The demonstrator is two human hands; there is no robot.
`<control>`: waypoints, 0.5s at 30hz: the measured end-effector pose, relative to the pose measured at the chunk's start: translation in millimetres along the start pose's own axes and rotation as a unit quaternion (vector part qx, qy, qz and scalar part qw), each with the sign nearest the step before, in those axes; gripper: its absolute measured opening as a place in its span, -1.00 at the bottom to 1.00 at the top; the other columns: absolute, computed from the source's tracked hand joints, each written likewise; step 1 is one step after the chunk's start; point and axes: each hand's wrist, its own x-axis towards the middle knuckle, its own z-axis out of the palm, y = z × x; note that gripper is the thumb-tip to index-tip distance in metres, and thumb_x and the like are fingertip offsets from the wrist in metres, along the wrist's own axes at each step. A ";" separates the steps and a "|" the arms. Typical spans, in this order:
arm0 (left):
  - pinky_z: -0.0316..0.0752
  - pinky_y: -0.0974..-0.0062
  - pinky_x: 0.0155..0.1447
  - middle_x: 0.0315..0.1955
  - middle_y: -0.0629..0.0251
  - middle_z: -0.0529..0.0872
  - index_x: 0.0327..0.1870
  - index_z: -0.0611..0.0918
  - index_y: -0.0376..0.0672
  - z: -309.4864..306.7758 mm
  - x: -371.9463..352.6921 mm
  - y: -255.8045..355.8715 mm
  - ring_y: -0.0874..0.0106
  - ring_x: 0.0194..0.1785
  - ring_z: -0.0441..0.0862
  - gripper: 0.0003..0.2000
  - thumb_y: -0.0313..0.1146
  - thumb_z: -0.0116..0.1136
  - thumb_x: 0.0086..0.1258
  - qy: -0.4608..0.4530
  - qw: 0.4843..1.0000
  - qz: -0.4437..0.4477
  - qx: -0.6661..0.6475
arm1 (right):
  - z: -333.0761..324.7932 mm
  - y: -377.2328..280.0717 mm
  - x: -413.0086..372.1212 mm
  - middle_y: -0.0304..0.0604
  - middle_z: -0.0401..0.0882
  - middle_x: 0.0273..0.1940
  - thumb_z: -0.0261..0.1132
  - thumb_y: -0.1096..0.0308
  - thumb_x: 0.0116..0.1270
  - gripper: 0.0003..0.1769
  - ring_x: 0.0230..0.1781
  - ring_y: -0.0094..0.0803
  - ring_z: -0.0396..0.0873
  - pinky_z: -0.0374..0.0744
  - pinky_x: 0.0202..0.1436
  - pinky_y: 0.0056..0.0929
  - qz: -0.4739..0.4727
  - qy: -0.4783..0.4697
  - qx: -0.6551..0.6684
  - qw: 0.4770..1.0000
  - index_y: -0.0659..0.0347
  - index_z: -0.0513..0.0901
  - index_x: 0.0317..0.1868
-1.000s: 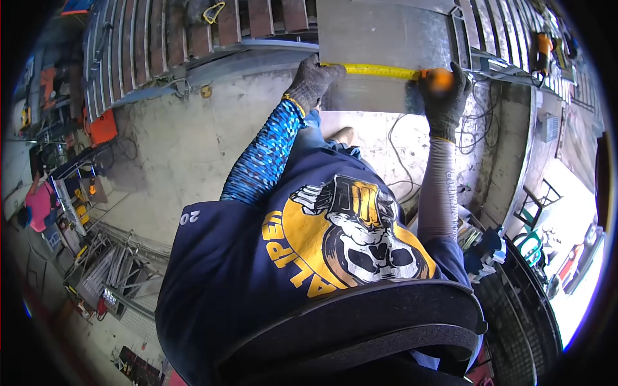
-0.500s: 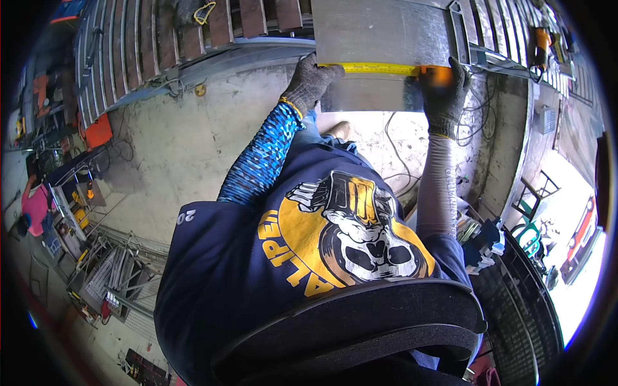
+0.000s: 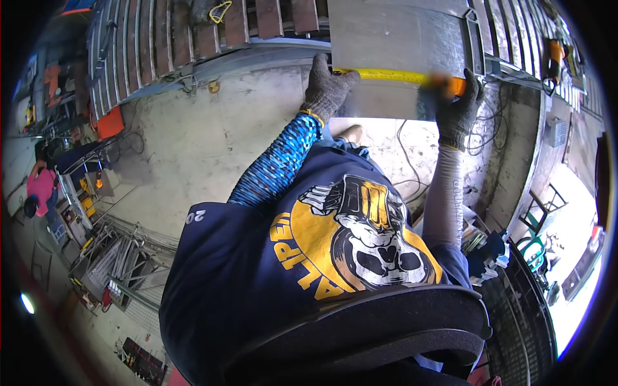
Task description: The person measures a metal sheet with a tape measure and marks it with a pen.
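A flat sheet of grey metal (image 3: pixel 399 38) lies at the top of the head view. Across it runs the yellow blade of a tape measure (image 3: pixel 386 75). My left hand (image 3: pixel 329 88), in a grey knit glove, pinches the blade's end at the sheet's left edge. The orange case of the tape measure sits in my gloved right hand (image 3: pixel 458 112), near the sheet's right side, with fingers wrapped round it. Part of the case is blurred, and my fingers hide some of it.
A slatted metal rack (image 3: pixel 174 38) flanks the sheet, with an orange-and-black tool (image 3: pixel 555 58) at its right. A cable (image 3: pixel 407 151) trails over the floor. Metal stock (image 3: pixel 129 257) lies at lower left. A person in pink (image 3: pixel 42 190) is at the far left.
The whole view has shifted, so the sheet, rack and both hands appear farther right and slightly lower. Both hands still hold the stretched tape measure.
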 end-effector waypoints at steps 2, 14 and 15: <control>0.64 0.25 0.01 -0.14 0.00 0.73 0.04 0.46 -0.26 -1.1 3.7 -4.2 0.23 -0.10 0.73 -0.43 -0.21 0.54 0.12 -0.004 0.999 0.000 0.044 | -1.3 1.4 1.0 0.09 0.41 0.20 0.66 0.23 0.11 -0.16 0.25 0.01 0.46 0.55 0.34 -0.10 -0.016 0.001 -0.009 1.000 0.14 0.48 0.38; 0.65 0.39 0.04 -0.13 0.15 0.82 0.05 0.71 -0.27 8.7 18.4 -39.3 0.38 -0.09 0.75 -0.61 -0.30 0.48 0.23 -0.077 0.987 0.005 -0.140 | -2.1 -0.1 1.0 0.12 0.41 0.21 0.64 0.24 0.11 -0.19 0.25 0.06 0.47 0.55 0.32 -0.05 -0.014 0.008 -0.009 1.000 0.12 0.50 0.36; 0.65 0.41 0.05 -0.12 0.17 0.81 0.05 0.71 -0.28 6.4 16.4 -32.8 0.40 -0.09 0.74 -0.64 -0.35 0.46 0.25 -0.083 0.988 -0.010 -0.129 | -1.2 1.2 0.3 0.12 0.42 0.21 0.64 0.24 0.10 -0.19 0.25 0.07 0.47 0.54 0.33 -0.04 -0.014 0.011 -0.006 1.000 0.12 0.50 0.36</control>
